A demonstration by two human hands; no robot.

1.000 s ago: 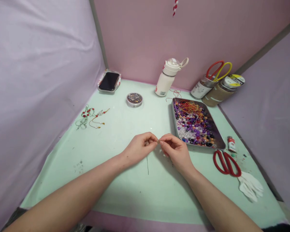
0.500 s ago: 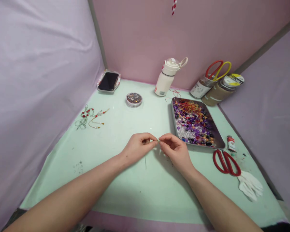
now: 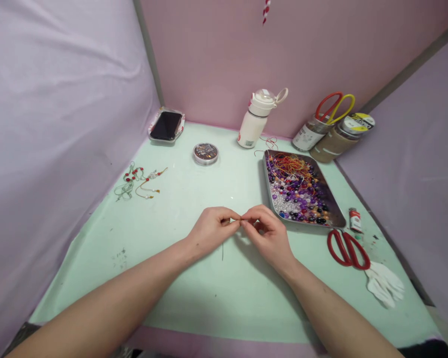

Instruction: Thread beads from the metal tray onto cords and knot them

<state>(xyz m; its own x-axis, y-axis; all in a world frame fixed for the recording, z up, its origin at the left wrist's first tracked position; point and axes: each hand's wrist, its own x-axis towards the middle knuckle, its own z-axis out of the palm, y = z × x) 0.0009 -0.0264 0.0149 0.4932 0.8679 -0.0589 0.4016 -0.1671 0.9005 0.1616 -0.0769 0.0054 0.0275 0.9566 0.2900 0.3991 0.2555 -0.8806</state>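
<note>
My left hand (image 3: 214, 227) and my right hand (image 3: 268, 232) meet fingertip to fingertip over the middle of the table. Both are pinched closed. From below the left hand hangs a thin dark cord (image 3: 223, 251), its upper part hidden by the fingers. What sits between the right fingertips is too small to make out. Just beyond the right hand lies a metal tray (image 3: 340, 211) of purple, black, clear and orange beads (image 3: 302, 199), with a tangle of orange and red thread (image 3: 293, 166) on top.
Red-handled scissors (image 3: 348, 250), a white glove (image 3: 385, 283) and a lighter (image 3: 355, 220) lie at right. Behind stand a white bottle (image 3: 253, 127) and jars (image 3: 308, 136). A round tin (image 3: 205, 153), a phone (image 3: 166, 125) and a beaded green cord (image 3: 134, 175) are at left.
My fingertips have drawn closer together, hiding the small yellowish bit seen between them before. The hanging cord shows shorter and has shifted slightly left. The whole view has drifted a little.
</note>
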